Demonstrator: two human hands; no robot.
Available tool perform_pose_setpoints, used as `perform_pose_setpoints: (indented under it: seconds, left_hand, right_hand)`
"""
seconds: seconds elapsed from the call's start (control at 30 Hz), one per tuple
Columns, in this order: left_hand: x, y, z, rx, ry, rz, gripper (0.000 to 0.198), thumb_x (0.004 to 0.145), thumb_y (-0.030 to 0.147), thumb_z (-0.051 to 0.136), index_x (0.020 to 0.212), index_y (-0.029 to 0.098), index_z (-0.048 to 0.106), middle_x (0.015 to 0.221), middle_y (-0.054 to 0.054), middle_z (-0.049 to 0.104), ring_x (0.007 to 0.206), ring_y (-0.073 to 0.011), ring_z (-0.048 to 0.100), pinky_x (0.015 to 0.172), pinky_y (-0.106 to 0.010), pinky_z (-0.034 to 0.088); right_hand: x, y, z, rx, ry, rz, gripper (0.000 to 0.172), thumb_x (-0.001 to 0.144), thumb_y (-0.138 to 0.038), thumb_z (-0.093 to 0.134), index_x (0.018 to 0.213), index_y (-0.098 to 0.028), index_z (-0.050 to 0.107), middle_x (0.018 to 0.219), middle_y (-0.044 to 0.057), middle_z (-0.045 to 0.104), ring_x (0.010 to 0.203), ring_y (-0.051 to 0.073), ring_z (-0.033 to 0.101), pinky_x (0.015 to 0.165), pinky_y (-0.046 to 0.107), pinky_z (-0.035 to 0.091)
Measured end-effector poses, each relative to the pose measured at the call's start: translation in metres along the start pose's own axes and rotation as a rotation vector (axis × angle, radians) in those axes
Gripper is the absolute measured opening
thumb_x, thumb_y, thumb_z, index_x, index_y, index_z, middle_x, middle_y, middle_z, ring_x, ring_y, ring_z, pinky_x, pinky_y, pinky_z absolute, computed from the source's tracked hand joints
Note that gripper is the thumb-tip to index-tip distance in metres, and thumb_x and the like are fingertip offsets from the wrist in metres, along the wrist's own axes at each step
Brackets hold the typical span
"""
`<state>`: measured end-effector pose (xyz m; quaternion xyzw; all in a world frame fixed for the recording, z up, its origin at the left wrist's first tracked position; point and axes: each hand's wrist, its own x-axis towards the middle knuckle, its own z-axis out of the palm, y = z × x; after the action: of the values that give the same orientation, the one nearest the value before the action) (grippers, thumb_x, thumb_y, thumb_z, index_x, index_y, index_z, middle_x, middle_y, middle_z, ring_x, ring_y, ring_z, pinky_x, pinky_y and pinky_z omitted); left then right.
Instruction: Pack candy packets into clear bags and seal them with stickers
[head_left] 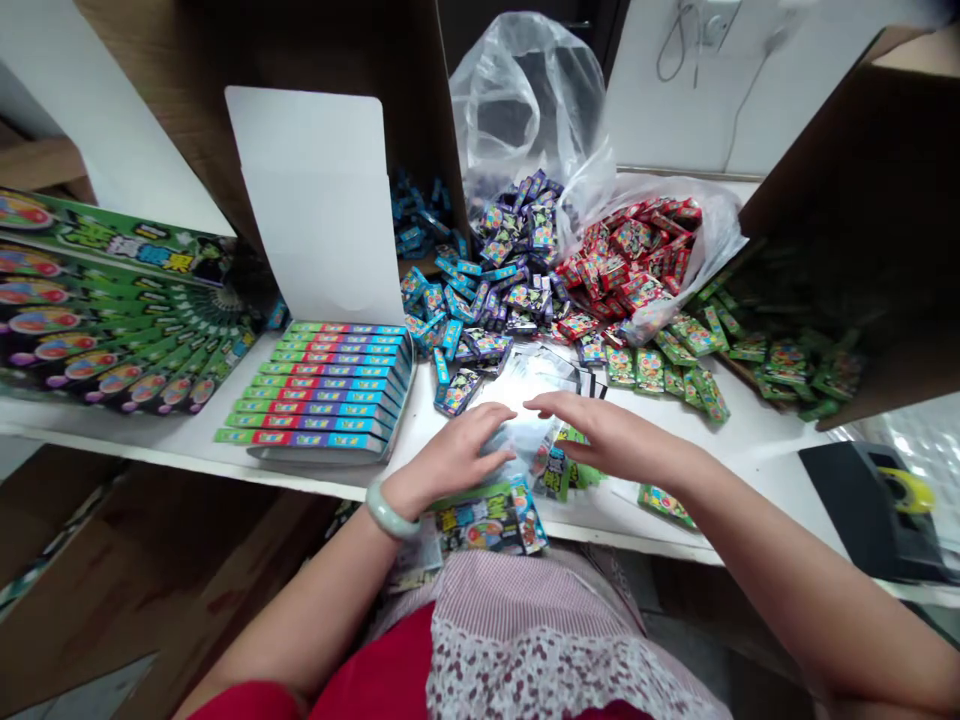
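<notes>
- My left hand [450, 455] is resting palm-down with the fingers curved and open, not pinching, its fingertips lying on the clear shiny plastic sleeve [529, 425]
- My right hand [615, 437] is hovering open, its fingers [559, 412] reaching toward the same sleeve from the other side
- The sleeve is lying between my hands, under my left fingertips, on the white table [187, 432]
- A jade bangle [391, 510] is sitting on my left wrist
- A flat green printed candy packet [480, 522] is lying just below my left hand, near the table edge
- Loose green packets [562, 465] are showing just beneath my right fingers
- A row of blue-and-red boxes [319, 392] is standing in a white-lidded carton [315, 205] to my left
- Mounds of blue packets [484, 300], red packets [622, 262] and green packets [694, 350] are spreading across the table ahead of me
- Large green display cards [112, 300] are leaning at the far left
</notes>
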<state>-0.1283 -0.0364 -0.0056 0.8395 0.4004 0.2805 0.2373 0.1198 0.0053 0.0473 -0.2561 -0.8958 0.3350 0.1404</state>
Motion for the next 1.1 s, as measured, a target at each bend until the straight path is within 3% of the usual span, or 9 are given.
perform_pose_setpoints:
  seconds: [0.1, 0.2, 0.37, 0.6, 0.67, 0.77, 0.83, 1.0, 1.1]
  left_hand:
    - [-0.004, -0.013, 0.006, 0.006, 0.189, -0.034, 0.028, 0.089, 0.025, 0.061, 0.116, 0.020, 0.058, 0.110, -0.009, 0.062, 0.105, -0.0223, 0.059, 0.091, -0.041, 0.050]
    - [-0.007, -0.022, 0.006, -0.001, 0.445, -0.084, 0.016, 0.089, 0.021, 0.059, 0.105, 0.018, 0.062, 0.095, -0.006, 0.063, 0.088, -0.0176, 0.059, 0.077, -0.033, 0.051]
    - [-0.009, -0.024, 0.004, -0.037, 0.467, -0.072, 0.012, 0.088, 0.020, 0.061, 0.100, 0.017, 0.063, 0.089, -0.004, 0.062, 0.079, -0.0144, 0.058, 0.071, -0.029, 0.050]
    - [-0.022, -0.019, -0.005, -0.105, 0.552, -0.130, 0.010, 0.089, 0.022, 0.060, 0.096, 0.017, 0.066, 0.088, -0.004, 0.064, 0.077, -0.0144, 0.059, 0.072, -0.029, 0.050]
    - [-0.034, -0.012, -0.016, -0.189, 0.502, -0.204, 0.014, 0.088, 0.024, 0.061, 0.100, 0.018, 0.066, 0.091, -0.005, 0.067, 0.081, -0.0153, 0.062, 0.074, -0.029, 0.051]
    - [-0.048, 0.005, -0.030, -0.463, 0.166, -0.282, 0.040, 0.087, 0.025, 0.063, 0.126, 0.021, 0.056, 0.110, -0.008, 0.068, 0.099, -0.0191, 0.065, 0.085, -0.032, 0.052]
    - [-0.048, 0.017, -0.029, -0.644, 0.048, -0.302, 0.049, 0.088, 0.025, 0.062, 0.135, 0.023, 0.048, 0.123, -0.010, 0.064, 0.111, -0.0211, 0.062, 0.092, -0.034, 0.052]
    - [-0.017, 0.045, 0.006, -0.977, 0.375, -0.368, 0.041, 0.088, 0.028, 0.061, 0.127, 0.021, 0.051, 0.122, -0.009, 0.065, 0.112, -0.0219, 0.062, 0.094, -0.035, 0.053]
    - [-0.004, 0.056, 0.027, -1.126, 0.413, -0.421, 0.044, 0.087, 0.028, 0.062, 0.128, 0.021, 0.048, 0.120, -0.010, 0.064, 0.106, -0.0214, 0.065, 0.088, -0.034, 0.055]
  right_hand:
    - [-0.004, 0.009, 0.022, 0.021, 0.094, 0.101, 0.037, 0.086, -0.018, 0.062, 0.123, -0.022, 0.054, 0.124, 0.011, 0.062, 0.112, 0.022, 0.060, 0.097, 0.040, 0.048]
    - [-0.015, 0.001, 0.049, 0.059, 0.141, 0.269, 0.015, 0.090, -0.029, 0.059, 0.102, -0.020, 0.060, 0.097, 0.008, 0.068, 0.087, 0.021, 0.065, 0.079, 0.036, 0.052]
    - [-0.027, -0.034, 0.093, 0.066, 0.065, 0.377, 0.021, 0.086, -0.028, 0.064, 0.103, -0.018, 0.057, 0.097, 0.010, 0.067, 0.086, 0.024, 0.063, 0.075, 0.037, 0.050]
    - [-0.016, -0.048, 0.135, 0.287, 0.236, 0.421, 0.018, 0.084, -0.022, 0.058, 0.101, -0.020, 0.052, 0.086, 0.005, 0.063, 0.074, 0.018, 0.059, 0.066, 0.033, 0.049]
    - [-0.013, -0.046, 0.131, 0.402, 0.310, 0.431, 0.018, 0.084, -0.024, 0.059, 0.101, -0.020, 0.053, 0.084, 0.004, 0.061, 0.071, 0.016, 0.058, 0.063, 0.030, 0.049]
    - [-0.009, -0.042, 0.105, 0.508, 0.389, 0.390, 0.020, 0.085, -0.028, 0.061, 0.103, -0.020, 0.057, 0.088, 0.004, 0.062, 0.073, 0.015, 0.059, 0.063, 0.029, 0.050]
    - [-0.005, -0.039, 0.077, 0.485, 0.407, 0.308, 0.019, 0.087, -0.030, 0.060, 0.104, -0.021, 0.060, 0.093, 0.005, 0.063, 0.078, 0.016, 0.061, 0.066, 0.030, 0.051]
    - [0.004, -0.042, 0.014, 0.107, 0.432, 0.094, 0.025, 0.087, -0.033, 0.064, 0.111, -0.025, 0.063, 0.111, 0.007, 0.058, 0.104, 0.022, 0.058, 0.089, 0.039, 0.050]
    - [0.004, -0.043, 0.001, -0.040, 0.382, 0.110, 0.020, 0.085, -0.031, 0.067, 0.103, -0.025, 0.064, 0.111, 0.008, 0.056, 0.106, 0.023, 0.056, 0.090, 0.042, 0.050]
